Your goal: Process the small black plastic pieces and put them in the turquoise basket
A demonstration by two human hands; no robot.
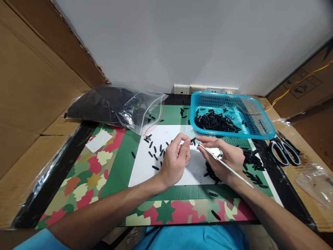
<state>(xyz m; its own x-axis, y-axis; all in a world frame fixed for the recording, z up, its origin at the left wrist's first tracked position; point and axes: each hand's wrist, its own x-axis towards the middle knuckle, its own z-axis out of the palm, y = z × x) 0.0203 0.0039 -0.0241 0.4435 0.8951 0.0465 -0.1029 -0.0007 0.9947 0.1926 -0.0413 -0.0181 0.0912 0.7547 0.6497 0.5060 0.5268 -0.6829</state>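
My left hand (177, 159) pinches a small black elongated piece (193, 140) between thumb and forefinger, over a white sheet of paper (145, 177). Close by on the right, my right hand (225, 158) is closed around a thin, pale metal tool (229, 168), its tip near that piece; I cannot tell the tool's exact kind. The tool's shaft runs back along the right wrist. Several loose black pieces (155, 150) lie on the paper left of my left hand. More black pieces (213, 173) are scattered below the right hand, and a pile (251, 158) sits to its right.
A blue plastic basket (234, 133) holding many black pieces stands at the back right. A clear zip bag (114, 107) full of black material lies at the back left. Black-handled scissors (284, 151) rest at the right, near a clear plastic bag (316, 184). Cardboard (39, 62) walls the left side.
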